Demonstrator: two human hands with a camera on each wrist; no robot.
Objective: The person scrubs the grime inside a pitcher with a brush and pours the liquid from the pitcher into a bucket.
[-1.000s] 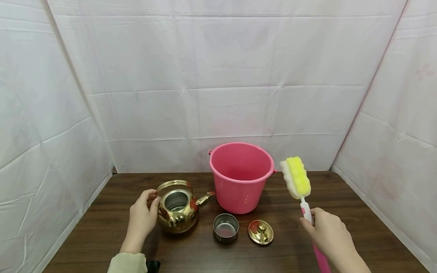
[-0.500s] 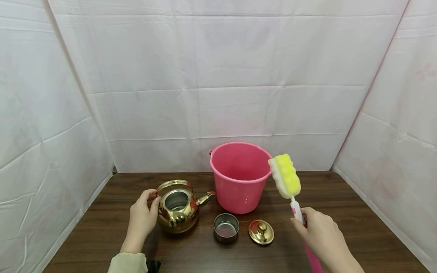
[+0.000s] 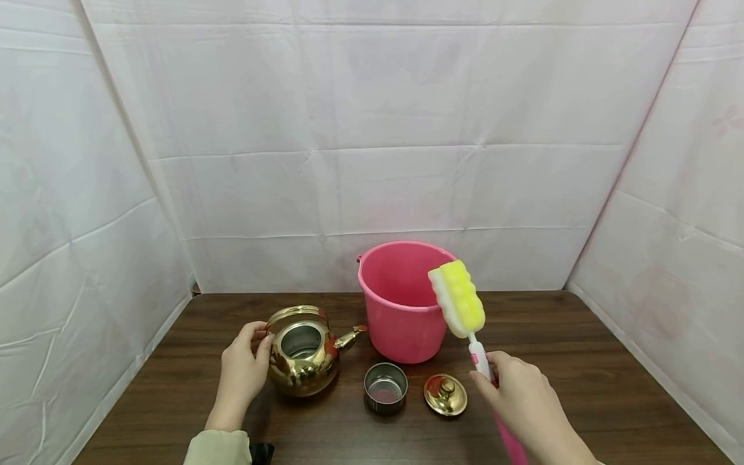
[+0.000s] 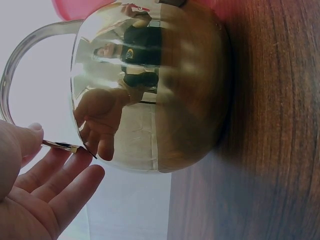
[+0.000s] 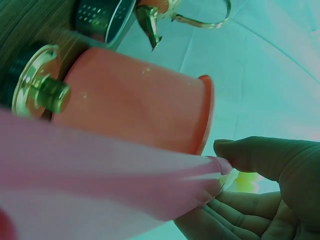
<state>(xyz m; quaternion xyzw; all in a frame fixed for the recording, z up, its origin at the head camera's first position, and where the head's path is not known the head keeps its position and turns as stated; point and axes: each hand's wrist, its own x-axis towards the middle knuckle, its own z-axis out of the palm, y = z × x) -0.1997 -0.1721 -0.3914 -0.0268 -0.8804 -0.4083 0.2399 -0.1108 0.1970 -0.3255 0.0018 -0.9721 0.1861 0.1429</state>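
Observation:
My left hand (image 3: 241, 374) pinches the side of the carry handle (image 3: 297, 311) of a shiny gold teapot (image 3: 305, 378). The pot stands lidless on the wooden table, spout to the right. In the left wrist view, thumb and fingertips (image 4: 75, 200) meet at the handle's lower end beside the pot body. My right hand (image 3: 523, 397) grips a sponge bottle brush (image 3: 457, 298) by its white and pink handle, yellow and white foam head up, overlapping the bucket's rim in the head view. The right wrist view has the pink handle (image 5: 100, 175) running large across its foreground.
A pink bucket (image 3: 401, 336) stands at the back, just right of the spout. In front of it lie a round metal strainer cup (image 3: 383, 405) and a gold knobbed lid (image 3: 445, 395). White cloth (image 3: 372, 129) hangs behind and along both sides of the table (image 3: 325, 439).
My right hand has carried the sponge brush leftward, from right of the bucket to in front of its right rim. The left hand and the teapot have stayed put.

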